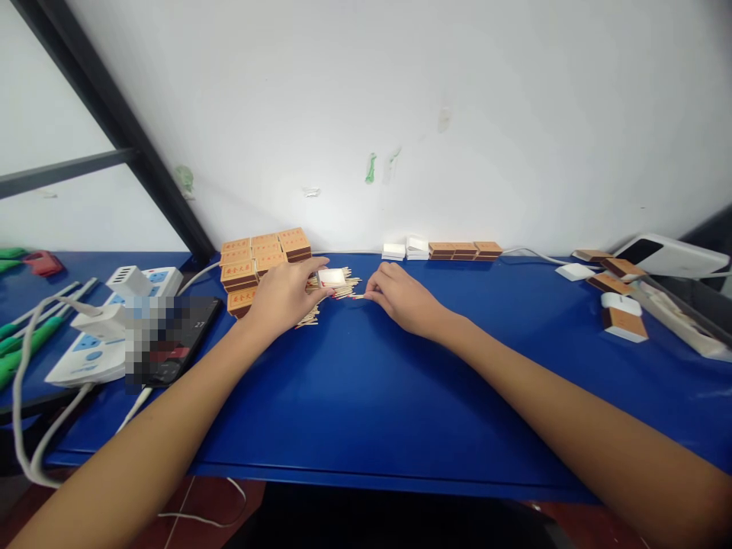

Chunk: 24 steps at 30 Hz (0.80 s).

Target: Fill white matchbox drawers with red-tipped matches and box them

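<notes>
My left hand (pixel 291 288) grips a small white matchbox tray (pixel 332 277) between thumb and fingers, with red match heads showing at its near left edge. Under and beside the tray lies a loose pile of matchsticks (pixel 309 316). A short way to the right, my right hand (pixel 400 297) is closed in a pinch on a matchstick (pixel 358 296) that points toward the pile. Close behind my left hand, orange-brown matchboxes (pixel 239 273) stand stacked in rows.
Along the wall sit white trays (pixel 393 252) and a row of matchboxes (pixel 464 250). More matchboxes (pixel 626 323) lie at the right beside a white device (pixel 675 252). At the left are a power strip (pixel 85 366), a phone (pixel 194 335), cables and green-handled tools (pixel 34 343) on the blue table (pixel 366 412).
</notes>
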Each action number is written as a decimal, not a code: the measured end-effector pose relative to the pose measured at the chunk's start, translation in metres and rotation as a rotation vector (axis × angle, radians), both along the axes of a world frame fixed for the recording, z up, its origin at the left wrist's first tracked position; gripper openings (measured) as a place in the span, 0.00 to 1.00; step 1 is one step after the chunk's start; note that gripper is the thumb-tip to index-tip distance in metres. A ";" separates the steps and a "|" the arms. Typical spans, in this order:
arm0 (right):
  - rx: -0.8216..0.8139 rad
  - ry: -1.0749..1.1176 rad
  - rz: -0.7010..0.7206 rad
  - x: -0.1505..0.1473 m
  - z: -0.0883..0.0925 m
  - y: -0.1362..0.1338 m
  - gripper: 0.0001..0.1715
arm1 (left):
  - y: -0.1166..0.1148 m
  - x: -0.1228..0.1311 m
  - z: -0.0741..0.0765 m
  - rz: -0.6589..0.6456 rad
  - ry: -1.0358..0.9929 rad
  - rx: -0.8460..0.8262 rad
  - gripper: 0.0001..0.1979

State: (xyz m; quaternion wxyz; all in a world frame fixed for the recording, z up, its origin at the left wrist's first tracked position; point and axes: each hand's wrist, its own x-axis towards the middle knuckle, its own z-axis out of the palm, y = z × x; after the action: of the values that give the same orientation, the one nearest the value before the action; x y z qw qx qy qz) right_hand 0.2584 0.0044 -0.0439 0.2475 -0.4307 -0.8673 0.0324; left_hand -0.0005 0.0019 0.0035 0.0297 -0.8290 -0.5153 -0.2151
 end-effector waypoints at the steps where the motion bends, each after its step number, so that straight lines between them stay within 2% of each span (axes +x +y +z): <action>1: 0.011 0.018 0.001 0.002 0.004 -0.001 0.06 | -0.001 0.000 0.000 -0.007 0.016 -0.002 0.26; 7: 0.088 0.058 0.030 0.001 0.021 -0.010 0.07 | -0.008 0.006 -0.002 -0.123 -0.011 -0.031 0.27; 15: 0.110 0.015 0.033 -0.009 0.018 -0.017 0.06 | -0.017 0.015 -0.006 -0.276 -0.202 -0.101 0.27; 20: 0.072 0.089 0.029 -0.008 0.020 -0.018 0.08 | -0.017 0.016 -0.005 -0.297 -0.266 -0.137 0.27; 24: 0.032 0.185 -0.004 -0.008 0.024 -0.020 0.08 | -0.016 0.015 -0.003 -0.231 -0.305 -0.140 0.27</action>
State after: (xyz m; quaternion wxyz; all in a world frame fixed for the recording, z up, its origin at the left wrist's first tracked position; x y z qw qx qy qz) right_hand 0.2508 -0.0160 -0.0197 0.3337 -0.4235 -0.8402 0.0576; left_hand 0.0143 -0.0138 0.0004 -0.1312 -0.8405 -0.4290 -0.3038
